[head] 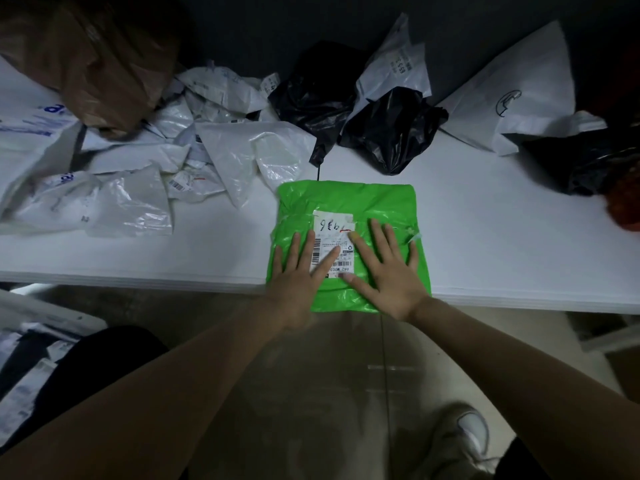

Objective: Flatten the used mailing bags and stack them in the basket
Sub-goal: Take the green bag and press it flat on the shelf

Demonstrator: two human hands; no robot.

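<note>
While both grips press down on it, one green mailing bag [381, 199] lies on the white desk [485, 237], its near end hanging just over the desk's near edge. The left grip [298, 271] is spread wide, fingers straight and palm down on the bag's left half, with its fingertips over the one white shipping label [332, 223]. The right grip [388, 271] is just as wide and flat on the bag's right half, its thumb reaching the label's near corner. Neither grip holds anything. The two lie just beside each other without touching.

Beyond the left grip and off to its left, a heap of crumpled white mailing bags [173, 161] covers the desk, overlapping too much to count. Behind that heap stands one brown paper bag [104, 64]. Straight beyond both grips lie two crumpled black bags [391, 133], touching each other, with one upright white bag [398, 64] bearing print behind them. Beyond and to the right of the right grip leans one large white bag [512, 98]. One more dark bag [581, 164] lies in front of it near the desk's right end.

Below the desk, left of the left grip, flat pale printed bags [24, 393] lie stacked. What holds them is too dark to tell. Below the right grip, one pale shoe [467, 434] stands on the floor.
</note>
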